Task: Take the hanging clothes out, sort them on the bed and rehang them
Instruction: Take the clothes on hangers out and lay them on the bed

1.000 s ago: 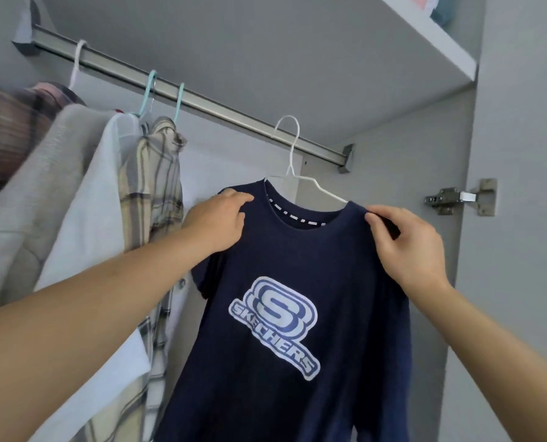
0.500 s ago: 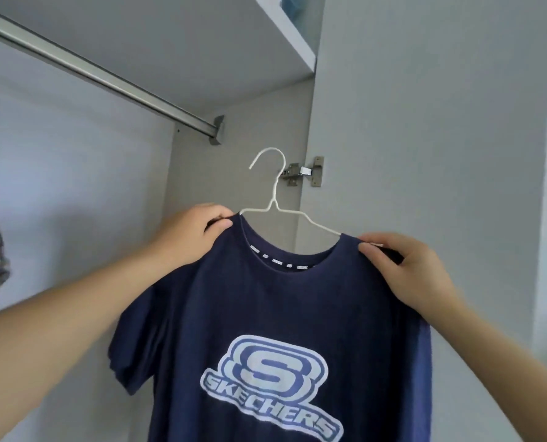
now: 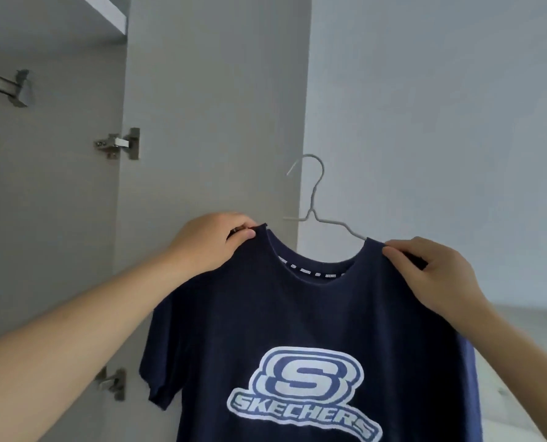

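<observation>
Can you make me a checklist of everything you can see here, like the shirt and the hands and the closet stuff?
Surface: pale bed at the right edge, blurred.
Job's things: navy shirt with a white logo, on a white hanger; the hook is free, on no rail.
Clutter: nothing seen.
Hands: left hand pinches one shoulder of the shirt, right hand grips the other.
Cables: nothing seen.
Surroundings: open closet door with two metal hinges; rail end at far left; shelf above; plain wall behind.
</observation>
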